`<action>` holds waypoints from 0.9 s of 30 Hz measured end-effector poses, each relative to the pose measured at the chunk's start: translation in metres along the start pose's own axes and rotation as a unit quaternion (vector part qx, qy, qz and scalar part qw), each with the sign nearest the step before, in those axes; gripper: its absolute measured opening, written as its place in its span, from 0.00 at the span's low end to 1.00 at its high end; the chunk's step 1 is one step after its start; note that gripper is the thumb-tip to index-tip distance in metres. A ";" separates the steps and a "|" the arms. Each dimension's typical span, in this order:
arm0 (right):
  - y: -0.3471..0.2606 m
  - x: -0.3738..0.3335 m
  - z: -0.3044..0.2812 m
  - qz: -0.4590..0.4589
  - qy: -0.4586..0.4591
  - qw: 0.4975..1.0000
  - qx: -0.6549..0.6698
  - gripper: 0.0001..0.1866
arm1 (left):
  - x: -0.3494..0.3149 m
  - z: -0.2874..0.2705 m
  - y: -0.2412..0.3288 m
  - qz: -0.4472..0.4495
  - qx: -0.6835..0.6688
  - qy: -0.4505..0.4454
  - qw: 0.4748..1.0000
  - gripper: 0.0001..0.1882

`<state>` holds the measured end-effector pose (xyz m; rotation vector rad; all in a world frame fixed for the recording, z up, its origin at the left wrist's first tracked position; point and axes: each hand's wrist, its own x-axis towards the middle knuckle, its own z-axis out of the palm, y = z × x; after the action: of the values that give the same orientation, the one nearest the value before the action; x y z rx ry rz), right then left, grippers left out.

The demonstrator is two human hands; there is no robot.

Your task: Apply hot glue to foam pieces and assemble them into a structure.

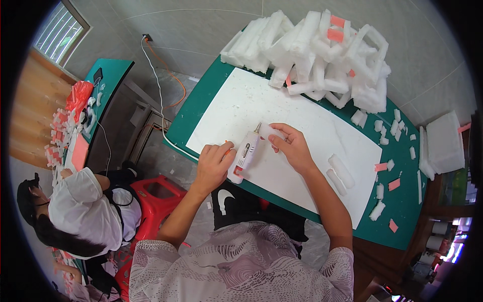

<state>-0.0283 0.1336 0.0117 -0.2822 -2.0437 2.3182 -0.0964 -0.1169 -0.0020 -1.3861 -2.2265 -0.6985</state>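
My left hand (pixel 215 166) is closed around a white hot glue gun (pixel 245 153), whose metal nozzle points away from me. A bit of orange shows by my fingers at the gun's side. My right hand (pixel 291 147) pinches a small white foam piece (pixel 267 132) between thumb and fingers. The nozzle tip is right beside the foam, and whether they touch I cannot tell. Both hands are above a white board (pixel 216 118) lying on the green table (pixel 183 121). Two white foam strips (pixel 341 171) lie on the board near my right forearm.
White foam frames (pixel 312 55), some with pink pieces, are heaped along the wall. Foam scraps and pink bits (pixel 394 184) are scattered at the right. A white cable (pixel 161 95) runs from a wall socket to the table. Left, a person (pixel 85 211) sits near a red stool (pixel 156 201).
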 end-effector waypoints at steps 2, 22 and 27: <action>-0.003 -0.001 0.001 0.015 0.000 1.000 -0.017 0.18 | 0.000 0.000 -0.001 0.003 -0.003 -0.016 1.000 0.15; 0.002 0.000 -0.003 -0.001 -0.012 1.000 0.003 0.19 | 0.000 0.002 -0.002 0.001 -0.025 -0.012 1.000 0.16; 0.004 0.001 -0.004 0.004 -0.012 1.000 -0.009 0.19 | -0.001 0.003 -0.003 -0.002 -0.031 -0.009 0.999 0.16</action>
<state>-0.0284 0.1371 0.0074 -0.2647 -2.0779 2.3201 -0.0988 -0.1168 -0.0055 -1.4227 -2.2406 -0.7667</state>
